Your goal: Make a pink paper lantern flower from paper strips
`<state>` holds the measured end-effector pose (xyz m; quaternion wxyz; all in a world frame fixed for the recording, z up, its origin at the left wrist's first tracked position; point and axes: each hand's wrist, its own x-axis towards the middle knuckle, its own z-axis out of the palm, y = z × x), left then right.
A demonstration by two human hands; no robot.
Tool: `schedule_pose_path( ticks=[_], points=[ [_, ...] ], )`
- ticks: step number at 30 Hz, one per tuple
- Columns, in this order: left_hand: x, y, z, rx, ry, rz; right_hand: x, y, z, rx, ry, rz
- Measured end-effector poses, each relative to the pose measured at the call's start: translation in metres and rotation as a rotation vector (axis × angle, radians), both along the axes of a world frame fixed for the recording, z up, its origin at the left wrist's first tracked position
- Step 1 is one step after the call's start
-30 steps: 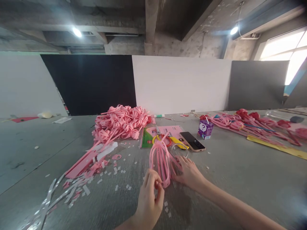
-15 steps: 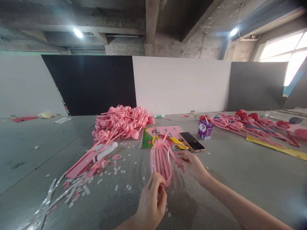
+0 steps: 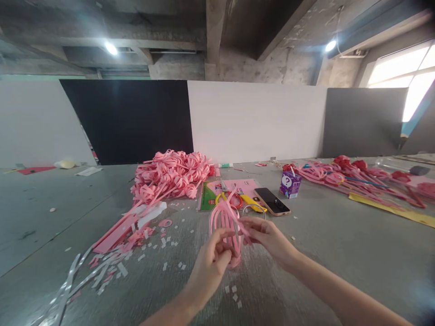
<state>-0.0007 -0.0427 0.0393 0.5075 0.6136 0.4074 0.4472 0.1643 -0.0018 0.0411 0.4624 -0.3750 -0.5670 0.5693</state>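
A cage-like piece of pink paper strips [image 3: 223, 216] stands in front of me, its strips bowed out and gathered at the top and bottom. My left hand [image 3: 215, 258] is closed with its fingertips at the lower left of the piece. At its right side, my right hand [image 3: 263, 233] pinches a pink paper strip. The two hands' fingertips almost meet over the strips. Just behind stand scissors with red and yellow handles [image 3: 220, 198], a yellow-handled tool [image 3: 253, 203] and a roll of tape [image 3: 254, 208], partly overlapped by the piece.
Left of centre lies a heap of pink paper flowers [image 3: 171, 174]; paper scraps [image 3: 165, 242] are scattered before it. A phone [image 3: 272, 200] and a purple drink carton [image 3: 290, 184] sit to the right. Further right are more pink strips and red flowers [image 3: 360, 167].
My left hand has moved up and in toward the right hand. My right hand has come slightly left and down, bringing its strip over the cage's right side.
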Motion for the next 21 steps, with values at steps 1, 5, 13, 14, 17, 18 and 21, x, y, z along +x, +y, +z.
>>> schedule_pose_path(
  ticks=[1,5,13,14,17,18,21],
  points=[
    [-0.001,0.002,0.003,-0.043,-0.023,0.001,-0.001,-0.001,0.0,0.003,-0.006,0.008],
    [-0.005,0.008,0.011,-0.144,-0.051,-0.021,-0.003,-0.004,-0.001,-0.006,-0.032,0.036],
    [-0.008,0.008,0.016,0.02,0.125,-0.028,-0.009,-0.009,0.0,-0.031,-0.007,0.117],
    [-0.007,0.006,0.017,0.087,0.21,-0.022,-0.01,-0.009,0.0,-0.048,0.011,0.128],
    [-0.004,0.0,0.021,0.281,0.426,-0.022,-0.01,-0.009,-0.004,-0.078,0.039,0.157],
    [-0.003,-0.002,0.022,0.334,0.462,-0.035,-0.009,-0.009,-0.005,-0.079,0.034,0.164],
    [-0.001,-0.004,0.023,0.437,0.494,-0.034,-0.008,-0.008,-0.008,-0.084,0.031,0.163]
  ],
)
